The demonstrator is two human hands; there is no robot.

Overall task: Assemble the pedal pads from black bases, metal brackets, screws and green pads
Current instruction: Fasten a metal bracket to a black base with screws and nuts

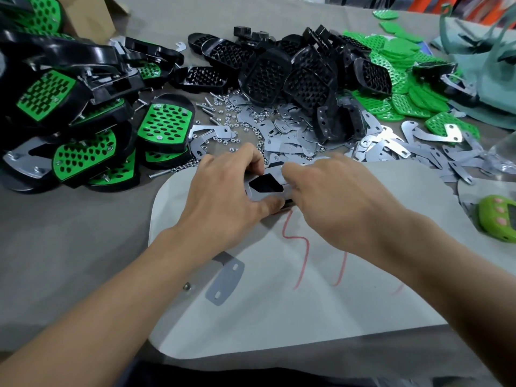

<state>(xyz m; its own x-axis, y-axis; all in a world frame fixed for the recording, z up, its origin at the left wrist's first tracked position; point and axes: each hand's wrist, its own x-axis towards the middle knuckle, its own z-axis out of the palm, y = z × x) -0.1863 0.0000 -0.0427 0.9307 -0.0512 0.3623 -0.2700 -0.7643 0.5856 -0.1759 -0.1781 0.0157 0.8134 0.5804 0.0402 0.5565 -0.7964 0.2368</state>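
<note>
We see a metal bracket [262,196] lying flat on a black base [266,186]. The bracket is silver, and the base shows dark through the six-sided opening at its middle. The pair sits at the far edge of a white board [279,317], between our hands. Our left hand [223,202] grips it, thumb on the near edge and fingers curled over the far one. Our right hand [335,196] curls onto the bracket's right end and seems to pinch it, though the knuckles hide the contact.

The board carries red scrawls [301,261], a loose bracket [224,280] and a nut [187,287]. It rests on a grey cloth table [69,247]. Finished pedals [164,124] are heaped at the left, with a heap of bases [293,79] further back in the middle. Green pads [396,68] lie to the right, and scattered brackets [293,135] are spread in front. A cardboard box [89,18] stands far left, and a green gadget [499,216] is at the right edge.
</note>
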